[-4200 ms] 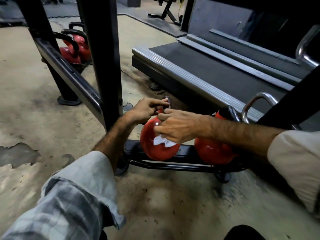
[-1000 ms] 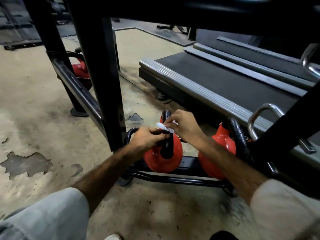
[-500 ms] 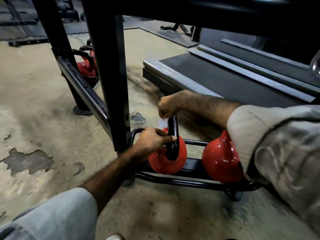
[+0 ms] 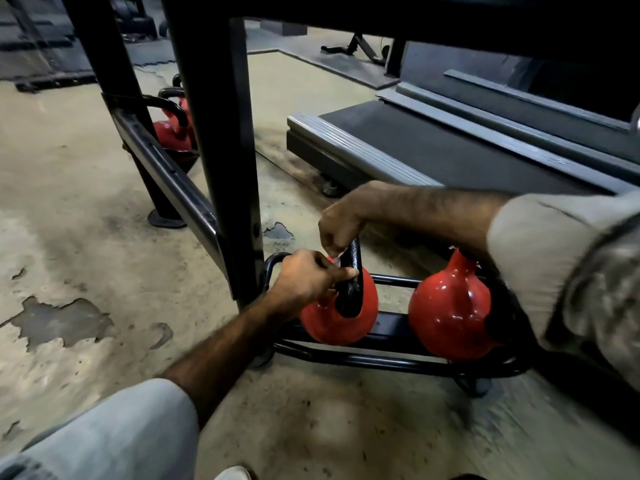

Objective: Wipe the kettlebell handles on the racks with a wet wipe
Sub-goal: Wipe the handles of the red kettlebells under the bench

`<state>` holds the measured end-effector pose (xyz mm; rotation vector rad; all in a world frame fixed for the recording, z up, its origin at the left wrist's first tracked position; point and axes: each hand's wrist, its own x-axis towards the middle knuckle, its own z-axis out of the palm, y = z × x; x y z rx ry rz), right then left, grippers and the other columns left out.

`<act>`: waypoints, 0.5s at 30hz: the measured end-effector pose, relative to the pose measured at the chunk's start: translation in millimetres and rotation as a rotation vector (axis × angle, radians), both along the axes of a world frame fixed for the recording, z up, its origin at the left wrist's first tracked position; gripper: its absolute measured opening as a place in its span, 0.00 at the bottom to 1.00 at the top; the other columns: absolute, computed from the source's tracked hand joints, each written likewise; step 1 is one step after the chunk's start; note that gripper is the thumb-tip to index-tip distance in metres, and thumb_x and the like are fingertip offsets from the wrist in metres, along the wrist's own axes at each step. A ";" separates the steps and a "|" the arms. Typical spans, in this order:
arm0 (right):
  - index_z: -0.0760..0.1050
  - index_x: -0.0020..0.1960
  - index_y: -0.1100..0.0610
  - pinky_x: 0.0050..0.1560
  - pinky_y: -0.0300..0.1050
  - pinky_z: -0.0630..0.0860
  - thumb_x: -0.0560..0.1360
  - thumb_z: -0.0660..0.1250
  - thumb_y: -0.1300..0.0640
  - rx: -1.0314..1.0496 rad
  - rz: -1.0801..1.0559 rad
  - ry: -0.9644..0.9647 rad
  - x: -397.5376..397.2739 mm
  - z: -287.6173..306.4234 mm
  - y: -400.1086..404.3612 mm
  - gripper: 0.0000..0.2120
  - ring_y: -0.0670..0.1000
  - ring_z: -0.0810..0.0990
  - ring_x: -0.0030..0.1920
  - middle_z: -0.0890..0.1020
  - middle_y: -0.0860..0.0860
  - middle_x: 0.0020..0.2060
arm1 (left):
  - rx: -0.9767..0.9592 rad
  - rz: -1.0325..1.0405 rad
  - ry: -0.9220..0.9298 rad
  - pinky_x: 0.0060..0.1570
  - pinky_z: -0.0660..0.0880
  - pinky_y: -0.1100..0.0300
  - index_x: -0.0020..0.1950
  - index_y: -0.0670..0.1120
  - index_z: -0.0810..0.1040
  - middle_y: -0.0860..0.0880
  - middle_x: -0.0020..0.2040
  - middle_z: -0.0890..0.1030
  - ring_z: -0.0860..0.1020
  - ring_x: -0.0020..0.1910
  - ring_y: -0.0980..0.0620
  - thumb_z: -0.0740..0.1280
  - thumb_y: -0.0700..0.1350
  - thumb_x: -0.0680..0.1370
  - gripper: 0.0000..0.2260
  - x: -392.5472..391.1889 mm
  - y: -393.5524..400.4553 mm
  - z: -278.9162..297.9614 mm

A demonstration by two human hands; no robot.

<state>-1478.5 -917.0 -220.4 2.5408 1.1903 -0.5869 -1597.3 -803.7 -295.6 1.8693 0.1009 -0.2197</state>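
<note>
On the lowest rack shelf (image 4: 391, 329), the kettlebell (image 4: 337, 320) is steadied by the left hand (image 4: 304, 282) gripping its upright black handle (image 4: 349, 285); above it, the wet wipe (image 4: 341, 255) is pinched against the handle's top by the right hand (image 4: 341, 225).

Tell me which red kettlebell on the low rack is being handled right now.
The left red kettlebell, nearest the black rack post: both hands grip its black handle. The right red kettlebell sits untouched under the right forearm.

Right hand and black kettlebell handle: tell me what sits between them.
Head view: a white wet wipe is pinched between the right hand and the top of the black handle of the red kettlebell.
</note>
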 end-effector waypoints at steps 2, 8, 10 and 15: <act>0.81 0.49 0.53 0.40 0.40 0.75 0.76 0.66 0.57 0.047 0.000 0.006 -4.2 0.1 -10.2 0.06 0.49 0.80 0.41 0.80 0.46 0.38 | 0.041 0.008 -0.010 0.40 0.83 0.55 0.41 0.43 0.81 0.47 0.36 0.85 0.84 0.36 0.49 0.80 0.53 0.64 0.17 1.0 0.6 -0.7; 0.84 0.46 0.55 0.44 0.40 0.74 0.71 0.72 0.62 0.954 -0.336 -0.279 -41.0 -60.5 -69.7 0.06 0.49 0.80 0.42 0.83 0.52 0.41 | 0.296 -0.150 -0.381 0.58 0.73 0.65 0.61 0.49 0.76 0.52 0.58 0.78 0.76 0.58 0.55 0.77 0.52 0.66 0.26 9.7 6.4 -5.7; 0.84 0.46 0.52 0.45 0.43 0.75 0.71 0.72 0.61 1.168 -0.656 -0.280 -65.8 -84.5 -66.3 0.06 0.48 0.82 0.42 0.83 0.49 0.40 | 0.379 -0.290 -0.446 0.71 0.62 0.61 0.71 0.47 0.70 0.48 0.72 0.70 0.66 0.71 0.53 0.76 0.51 0.69 0.33 17.4 8.6 -6.5; 0.81 0.41 0.49 0.43 0.41 0.74 0.71 0.70 0.58 1.445 -1.256 -0.147 -48.9 -98.8 -41.5 0.04 0.44 0.79 0.38 0.82 0.45 0.33 | 0.470 -0.507 -0.477 0.66 0.46 0.80 0.75 0.44 0.62 0.49 0.77 0.57 0.55 0.74 0.59 0.71 0.50 0.73 0.34 33.5 14.4 -9.5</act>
